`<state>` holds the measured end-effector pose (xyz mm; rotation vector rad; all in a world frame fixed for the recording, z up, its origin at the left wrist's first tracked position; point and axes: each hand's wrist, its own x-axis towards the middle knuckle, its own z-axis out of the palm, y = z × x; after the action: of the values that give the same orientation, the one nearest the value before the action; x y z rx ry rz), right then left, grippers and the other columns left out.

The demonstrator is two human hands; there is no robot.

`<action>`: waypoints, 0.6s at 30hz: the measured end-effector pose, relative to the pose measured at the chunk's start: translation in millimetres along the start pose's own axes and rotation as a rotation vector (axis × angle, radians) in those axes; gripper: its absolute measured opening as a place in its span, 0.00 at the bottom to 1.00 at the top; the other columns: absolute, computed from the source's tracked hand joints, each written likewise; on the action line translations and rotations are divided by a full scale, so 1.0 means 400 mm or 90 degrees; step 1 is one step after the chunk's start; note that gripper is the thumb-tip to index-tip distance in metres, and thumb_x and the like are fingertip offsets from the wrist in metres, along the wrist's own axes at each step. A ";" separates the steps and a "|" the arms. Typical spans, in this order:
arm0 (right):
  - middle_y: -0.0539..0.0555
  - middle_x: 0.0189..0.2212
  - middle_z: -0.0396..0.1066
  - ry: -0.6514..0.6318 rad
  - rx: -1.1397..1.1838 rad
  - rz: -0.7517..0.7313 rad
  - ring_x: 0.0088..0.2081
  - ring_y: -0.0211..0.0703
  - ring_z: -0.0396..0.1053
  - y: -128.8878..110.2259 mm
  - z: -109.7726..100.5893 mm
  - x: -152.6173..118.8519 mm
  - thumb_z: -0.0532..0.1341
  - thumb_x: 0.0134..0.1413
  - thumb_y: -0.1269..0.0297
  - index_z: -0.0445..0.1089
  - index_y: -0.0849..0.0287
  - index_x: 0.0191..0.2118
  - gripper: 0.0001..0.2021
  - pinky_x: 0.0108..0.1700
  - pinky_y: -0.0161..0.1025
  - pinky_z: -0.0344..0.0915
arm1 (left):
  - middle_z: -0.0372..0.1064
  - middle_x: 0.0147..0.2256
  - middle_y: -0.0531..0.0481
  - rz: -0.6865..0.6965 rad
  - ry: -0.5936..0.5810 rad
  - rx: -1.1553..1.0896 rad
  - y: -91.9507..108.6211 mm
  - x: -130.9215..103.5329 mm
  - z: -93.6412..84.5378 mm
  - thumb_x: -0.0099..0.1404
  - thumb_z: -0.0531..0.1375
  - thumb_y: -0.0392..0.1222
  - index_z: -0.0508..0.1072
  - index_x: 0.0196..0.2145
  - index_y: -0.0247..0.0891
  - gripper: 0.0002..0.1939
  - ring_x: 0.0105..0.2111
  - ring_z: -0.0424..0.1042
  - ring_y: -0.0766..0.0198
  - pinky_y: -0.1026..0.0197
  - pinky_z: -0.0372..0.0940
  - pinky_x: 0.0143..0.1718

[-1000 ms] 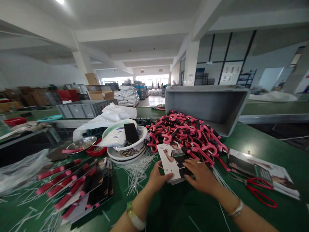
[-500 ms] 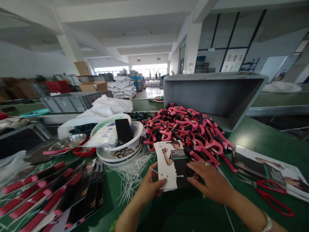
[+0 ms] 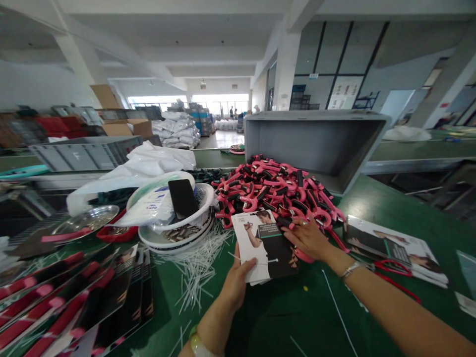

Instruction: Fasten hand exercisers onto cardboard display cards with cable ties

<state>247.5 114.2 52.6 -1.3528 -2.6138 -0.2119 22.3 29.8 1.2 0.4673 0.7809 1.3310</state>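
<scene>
My left hand (image 3: 238,275) is closed on the lower left edge of printed packaging cards (image 3: 277,253), which show a hand and arm. A white cable tie (image 3: 273,260) passes through holes in the front card. At the near edge of a heap of pink and black hand grip strengtheners (image 3: 267,181), my right hand (image 3: 308,240) has its fingers over one strengthener (image 3: 305,256). Part of its pink end shows below the palm; the rest is hidden by my fingers and the cards.
A grey crate (image 3: 316,144) lies tipped behind the heap. Left are white basins (image 3: 174,243) with a phone (image 3: 182,198), loose cable ties (image 3: 199,272) and carded strengtheners (image 3: 55,297). Red scissors (image 3: 394,267) lie beside more cards (image 3: 397,248) at right.
My right hand has left the cards' right side and moved up onto the near edge of the heap, over a strengthener. My left hand still holds the cards. The view has shifted slightly.
</scene>
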 end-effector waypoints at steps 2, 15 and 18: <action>0.54 0.41 0.75 0.020 -0.017 -0.015 0.51 0.52 0.63 0.033 0.001 -0.003 0.48 0.63 0.57 0.72 0.51 0.47 0.18 0.58 0.59 0.42 | 0.68 0.52 0.46 -0.002 0.019 -0.005 0.003 -0.007 0.004 0.52 0.64 0.34 0.42 0.65 0.46 0.49 0.46 0.72 0.53 0.53 0.65 0.50; 0.55 0.26 0.72 0.200 0.220 0.306 0.31 0.45 0.69 -0.019 0.052 -0.213 0.50 0.58 0.58 0.68 0.57 0.28 0.14 0.38 0.43 0.66 | 0.71 0.50 0.48 0.022 0.078 -0.071 -0.027 -0.011 0.044 0.56 0.60 0.32 0.43 0.65 0.49 0.45 0.43 0.74 0.57 0.56 0.67 0.47; 0.60 0.39 0.73 0.106 0.310 0.329 0.42 0.52 0.70 -0.093 0.104 -0.232 0.53 0.50 0.60 0.71 0.59 0.39 0.15 0.47 0.50 0.65 | 0.71 0.50 0.48 0.022 0.077 -0.061 -0.025 -0.012 0.047 0.56 0.60 0.32 0.42 0.64 0.50 0.45 0.43 0.74 0.58 0.56 0.67 0.47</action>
<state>265.3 28.3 -11.0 -1.6580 -1.9167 0.3474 42.6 25.5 7.7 0.3277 0.8081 1.4316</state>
